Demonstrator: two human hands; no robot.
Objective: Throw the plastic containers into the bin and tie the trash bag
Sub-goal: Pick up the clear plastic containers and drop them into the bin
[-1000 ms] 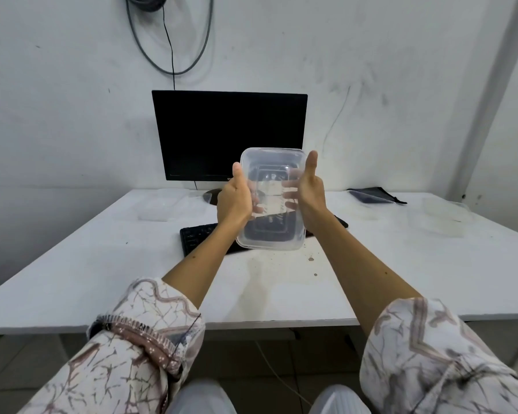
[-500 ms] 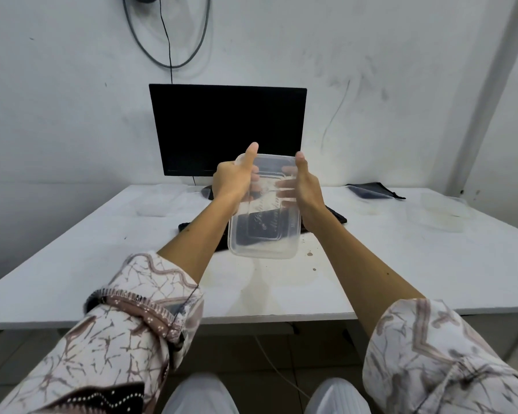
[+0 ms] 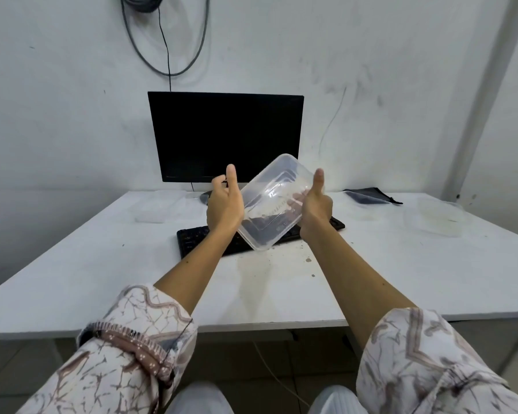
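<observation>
I hold a clear rectangular plastic container [image 3: 269, 204] tilted in the air above the keyboard, its long side running from lower left to upper right. My right hand [image 3: 314, 204] grips its right side, fingers behind it showing through the plastic, thumb pointing up. My left hand [image 3: 225, 204] is at the container's left edge with the thumb up and fingers loosely curled away from it; whether the palm touches the plastic I cannot tell. Another clear container [image 3: 437, 218] lies on the table's right side, and one more [image 3: 150, 212] at back left. No bin or trash bag is in view.
A white table [image 3: 102, 279] stands against the wall with a black monitor [image 3: 225, 135] and a black keyboard [image 3: 192, 242]. A clear lid [image 3: 367, 198] lies on a black pouch at back right. Stains and crumbs mark the table's middle. Cables hang on the wall.
The container has turned from upright to slanted, top leaning right. My left hand's fingers have come off it; my right hand keeps hold.
</observation>
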